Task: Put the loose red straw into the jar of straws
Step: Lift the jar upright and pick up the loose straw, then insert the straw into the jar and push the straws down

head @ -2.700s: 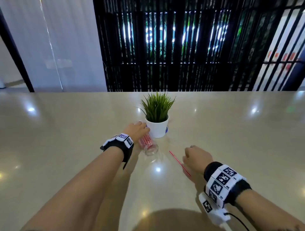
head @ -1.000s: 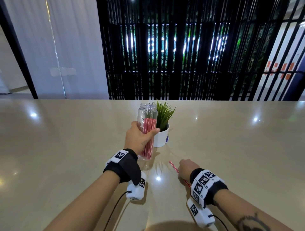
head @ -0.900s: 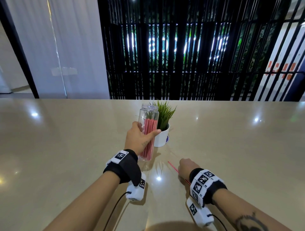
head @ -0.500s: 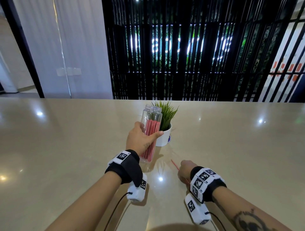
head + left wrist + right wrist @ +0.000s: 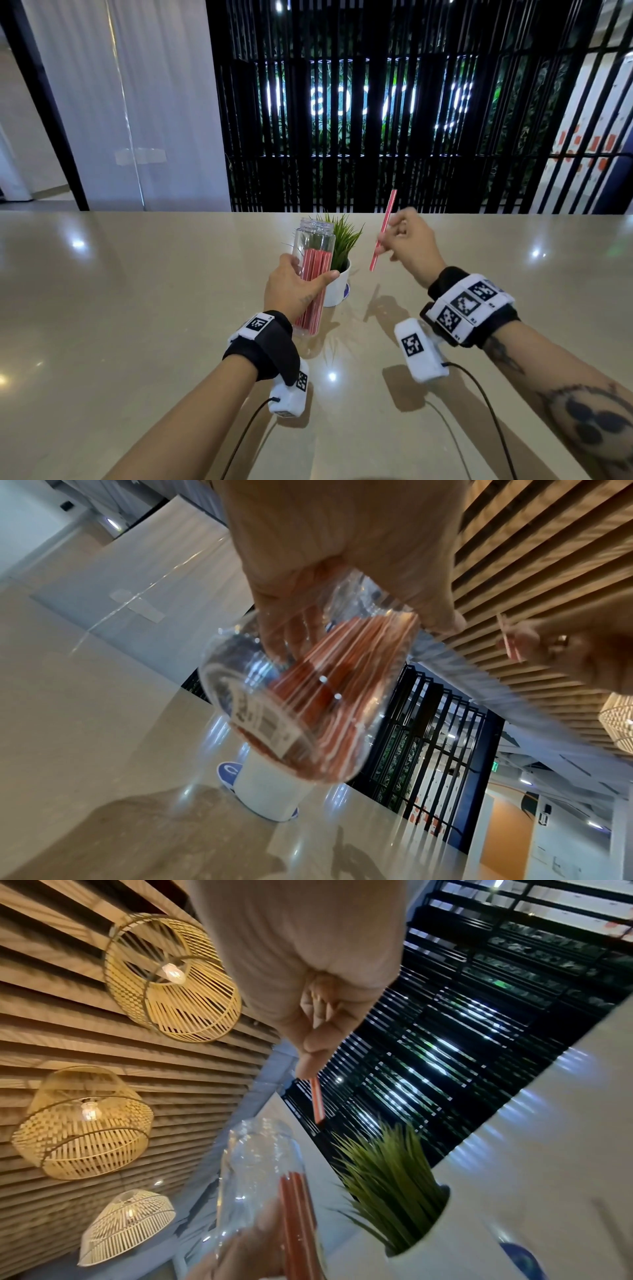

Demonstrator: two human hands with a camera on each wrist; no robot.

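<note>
The left hand wraps the jar, upright over the worktop. Just right and farther, the right hand pinches the straw mid-shaft, near-vertical in the air, its lower end below and right of the jar's open mouth.

- My head view is bright and sharp, and the glossy table shows small white glare spots.
- Straight lines bend at the edges.
- In my left wrist view the jar is blurred.
- Woven lamps glow warm above.
</note>
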